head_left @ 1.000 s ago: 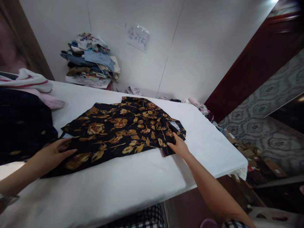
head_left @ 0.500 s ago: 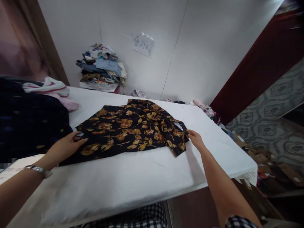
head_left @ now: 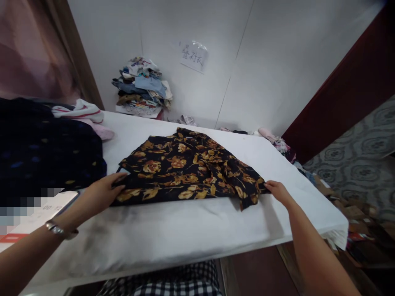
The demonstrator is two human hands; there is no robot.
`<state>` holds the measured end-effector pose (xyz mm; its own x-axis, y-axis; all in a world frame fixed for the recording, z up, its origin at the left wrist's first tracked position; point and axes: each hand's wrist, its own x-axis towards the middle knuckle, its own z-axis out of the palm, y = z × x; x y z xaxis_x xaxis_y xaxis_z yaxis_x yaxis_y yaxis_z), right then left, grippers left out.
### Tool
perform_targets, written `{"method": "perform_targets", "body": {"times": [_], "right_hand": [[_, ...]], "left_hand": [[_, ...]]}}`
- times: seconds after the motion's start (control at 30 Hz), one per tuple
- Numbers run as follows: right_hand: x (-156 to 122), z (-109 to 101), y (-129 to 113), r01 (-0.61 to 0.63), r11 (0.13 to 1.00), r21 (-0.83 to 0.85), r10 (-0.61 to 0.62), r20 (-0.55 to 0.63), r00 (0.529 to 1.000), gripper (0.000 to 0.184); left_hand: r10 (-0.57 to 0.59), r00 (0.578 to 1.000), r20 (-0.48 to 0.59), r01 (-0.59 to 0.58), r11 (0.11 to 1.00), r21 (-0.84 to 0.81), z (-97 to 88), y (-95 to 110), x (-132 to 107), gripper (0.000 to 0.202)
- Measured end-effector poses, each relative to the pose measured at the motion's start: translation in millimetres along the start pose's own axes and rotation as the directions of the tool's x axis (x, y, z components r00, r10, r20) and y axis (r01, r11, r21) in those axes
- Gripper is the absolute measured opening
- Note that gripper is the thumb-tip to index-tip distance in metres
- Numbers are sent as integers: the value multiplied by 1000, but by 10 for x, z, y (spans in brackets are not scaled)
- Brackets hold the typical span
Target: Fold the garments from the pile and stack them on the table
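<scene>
A black floral shirt (head_left: pixel 179 168) with gold and rust flowers lies partly folded on the white-covered table (head_left: pixel 173 234). At the shirt's left end, my left hand (head_left: pixel 112 187) has its fingers and thumb closed on the fabric edge, with a small pale patch showing beside the fingertips. On the other side my right hand (head_left: pixel 277 191) pinches the end of a sleeve and draws it out to the right. The sleeve lies bunched across the shirt's right part, one corner hanging toward the table's front edge.
A tall pile of folded clothes (head_left: pixel 143 88) stands at the back left below a handwritten sign (head_left: pixel 194 56). Dark patterned cloth (head_left: pixel 49 152) and a striped garment (head_left: pixel 82 112) lie at left. More clothes (head_left: pixel 274 142) line the back right edge; boxes (head_left: pixel 352 209) sit beyond it.
My right hand has pulled the sleeve end farther right, stretching it out. My left hand keeps hold of the left edge, which is gathered more. The camera view has shifted slightly left.
</scene>
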<state>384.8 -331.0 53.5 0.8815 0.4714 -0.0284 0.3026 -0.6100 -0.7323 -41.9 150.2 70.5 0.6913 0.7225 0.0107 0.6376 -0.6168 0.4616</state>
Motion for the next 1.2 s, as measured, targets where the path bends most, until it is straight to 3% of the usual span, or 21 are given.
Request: {"method": "perform_targets", "body": {"times": [0.13,0.23,0.3,0.43,0.53,0.63,0.77,0.87,1.0,1.07,1.13,1.2], "right_hand": [[-193,13,162,3,983,-186,-5,-13,1000,26],[-302,125,3,62,956,-287,-126,-209,970,34],[-402,223,-202,127,944,-306,-218,-285,933,41],[-664,512,-537,210,926,-314,-250,-92,964,46],[-780,688,-544,300,873,-385,-312,33,950,39],[-758,655,-445,290,902,-321,-299,22,954,27],[-707,401,-489,177,984,-18,-178,-110,978,34],[-808,389,-652,193,981,5,-192,-84,978,36],[-979,689,-697,281,913,-295,-287,22,958,27],[-983,790,-635,271,901,-337,-275,38,961,16],[-931,781,-609,225,947,-230,-234,-11,972,19],[-865,702,-695,164,986,-15,-165,-91,982,22]], "left_hand": [[54,996,65,-65,980,189,153,41,-198,61],[63,998,16,-65,964,256,117,87,-249,61],[165,985,-55,-143,947,288,61,132,-244,61],[402,904,-144,-349,891,292,79,259,-254,61],[479,874,-87,-445,858,256,216,307,-263,59],[436,899,43,-433,867,248,361,254,-212,61],[352,928,124,-372,893,252,473,157,-142,63],[296,949,106,-314,916,250,513,166,-167,62],[246,963,113,-267,933,240,513,208,-205,62],[245,965,91,-259,941,217,481,234,-192,60],[281,959,26,-281,945,164,435,316,-185,55],[327,945,-26,-326,945,33,398,503,-224,52]]}}
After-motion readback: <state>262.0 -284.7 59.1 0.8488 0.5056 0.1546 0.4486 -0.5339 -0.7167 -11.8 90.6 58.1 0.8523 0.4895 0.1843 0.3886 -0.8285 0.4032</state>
